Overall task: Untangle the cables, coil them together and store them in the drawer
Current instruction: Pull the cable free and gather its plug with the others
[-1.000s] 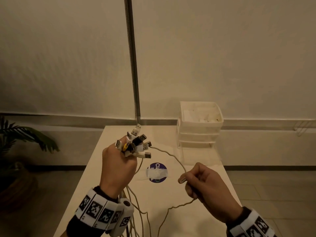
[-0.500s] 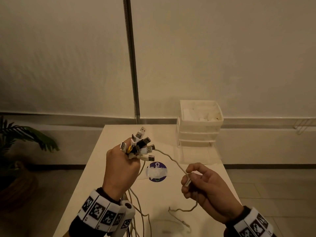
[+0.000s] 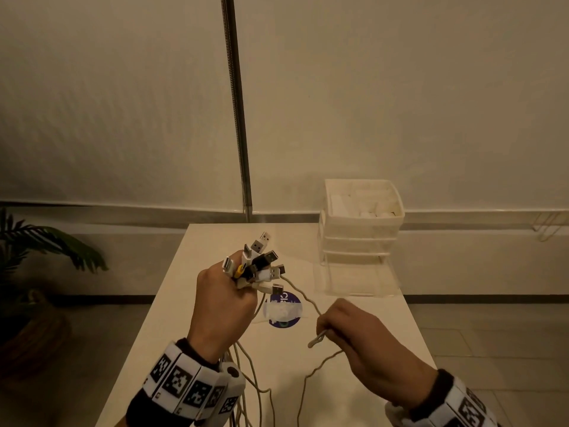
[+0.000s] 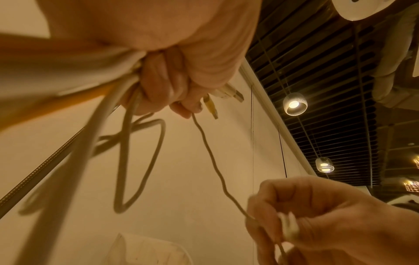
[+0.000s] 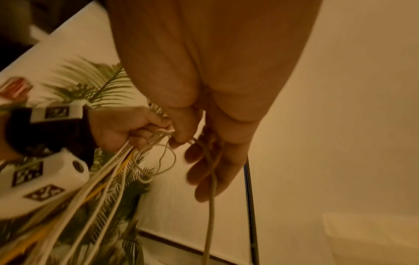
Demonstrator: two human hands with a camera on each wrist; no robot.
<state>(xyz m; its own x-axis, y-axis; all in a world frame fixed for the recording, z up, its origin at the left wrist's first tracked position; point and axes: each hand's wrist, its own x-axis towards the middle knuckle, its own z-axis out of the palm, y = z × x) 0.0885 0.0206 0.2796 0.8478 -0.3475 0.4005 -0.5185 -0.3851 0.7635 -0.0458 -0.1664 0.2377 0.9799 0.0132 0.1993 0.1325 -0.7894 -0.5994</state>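
Several thin white, black and yellow USB cables (image 3: pixel 246 359), gathered at the plug ends: a cluster of white and black plugs with metal tips (image 3: pixel 261 263) stands up out of the left hand (image 3: pixel 221 306), which is fisted round the bundle above the white rectangular table (image 3: pixel 363 359). The cords trail down past the wrist and out of view.

One thin white cord (image 3: pixel 303 295), running from the cluster across to the right hand (image 3: pixel 363 343). That hand pinches it between thumb and curled fingers, with a short folded loop showing just beside the fingertips; the slack drops toward the near table edge. The hands are held near each other, joined only by this cord.

One stacked white plastic drawer unit (image 3: pixel 360 223), at the far right of the table, well apart from both hands. Its bottom clear drawer (image 3: pixel 354 280) appears pulled out.

Status, as judged: ends collected, untangling largely done or being finished on the single cord. Coiling not yet evident. Storing in the drawer not begun.
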